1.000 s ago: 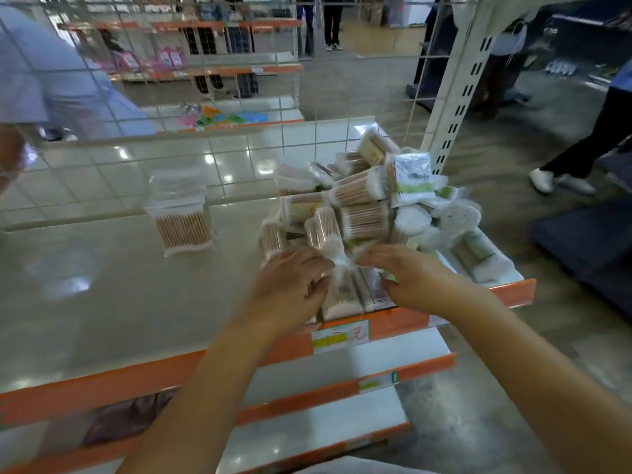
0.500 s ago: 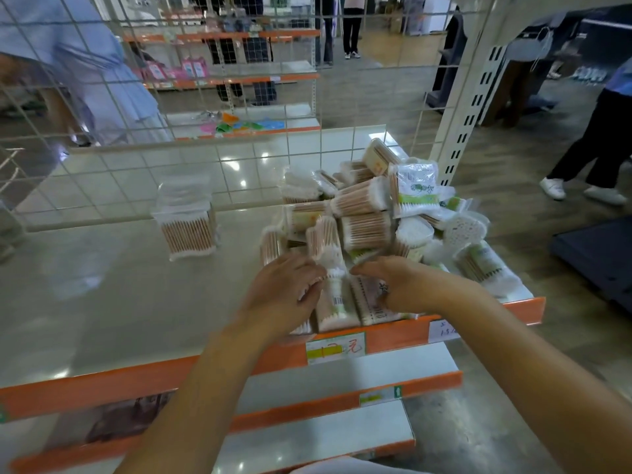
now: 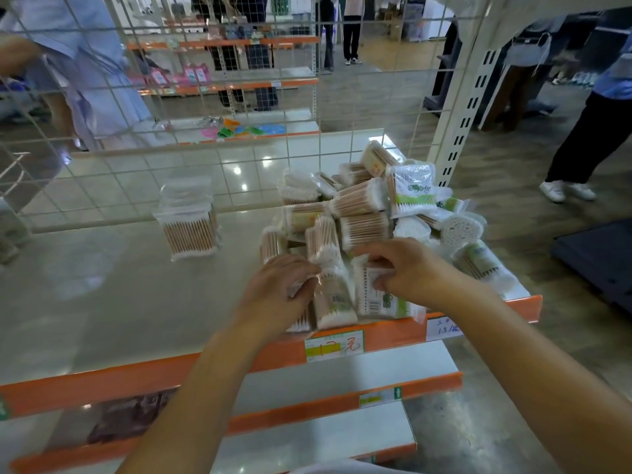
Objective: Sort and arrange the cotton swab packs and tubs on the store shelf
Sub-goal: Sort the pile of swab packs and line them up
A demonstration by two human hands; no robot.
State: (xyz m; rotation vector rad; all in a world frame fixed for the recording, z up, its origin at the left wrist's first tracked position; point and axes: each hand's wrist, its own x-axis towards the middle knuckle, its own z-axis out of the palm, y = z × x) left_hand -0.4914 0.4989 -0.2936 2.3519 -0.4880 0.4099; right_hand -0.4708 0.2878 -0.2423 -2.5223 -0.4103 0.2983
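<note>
Head view. Glossy grey store shelf [image 3: 102,302] with orange front edge. Right end: loose heap of clear-wrapped cotton swab packs and round tubs [image 3: 362,213], wooden sticks showing, some with green labels.

Left hand [image 3: 280,292] at the heap's near-left edge, fingers curled round a clear pack of wooden-stick swabs [image 3: 333,302] lying by the shelf lip.

Right hand [image 3: 410,271] just beside it, fingertips and thumb pinching a flat green-and-white labelled swab pack [image 3: 379,302] with barcode, also at the front edge.

Well apart to the left: small upright stack of clear swab packs [image 3: 189,227], standing alone mid-shelf.

Yellow price tag [image 3: 333,345] on the orange strip below the hands. White wire grid panel [image 3: 205,97] behind the shelf.
</note>
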